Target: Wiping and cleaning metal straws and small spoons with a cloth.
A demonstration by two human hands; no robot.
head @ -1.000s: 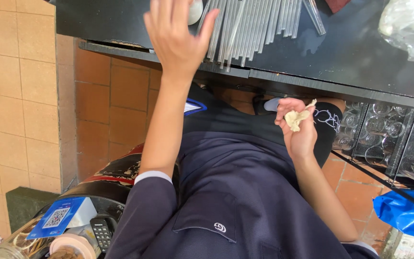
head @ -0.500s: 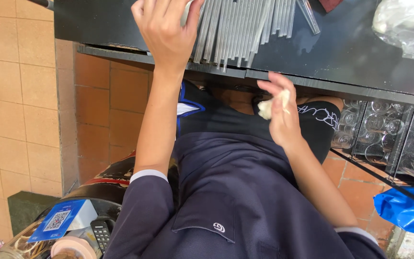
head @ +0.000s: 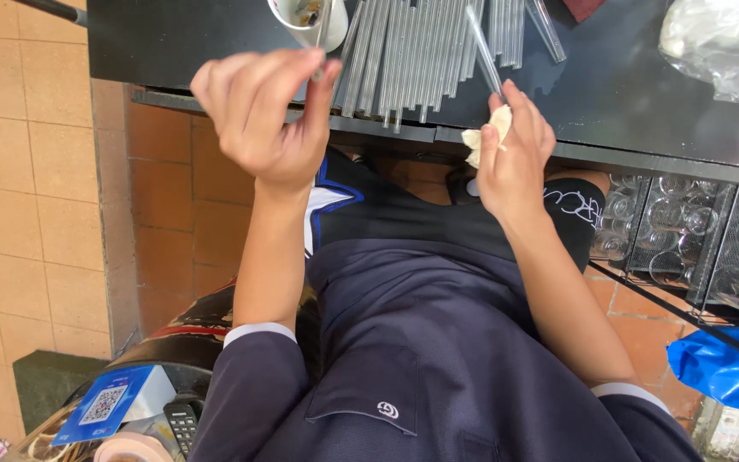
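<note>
Orange-brown tiles cover the wall and floor below us, and a black desk [head: 626, 77] with a smooth, slightly shiny top runs across the upper part of the view. On it lies a row of clear, thin straws [head: 421, 51], side by side, their ends reaching the desk's front edge. Just left of them stands a white cup [head: 305, 21], round-rimmed, with something dark inside.

Our left hand [head: 263, 115] hovers in front of the desk edge, its grip pinched together on one thin clear straw [head: 325, 38] that leans up past the cup. Our right hand [head: 515, 150] rests at the desk edge with its grip closed around a crumpled cream cloth [head: 482, 137], and a single straw [head: 482, 47] runs up from that hand across the desk.

At the top right sits a wrinkled clear plastic bag [head: 720, 43]. Under the desk on the right, a wire rack holds clear glasses [head: 677, 231], and below them lies a glossy blue plastic bag [head: 724, 372]. At the bottom left we see a blue card with a square black-and-white code [head: 104, 402], beside a black calculator [head: 183, 421].
</note>
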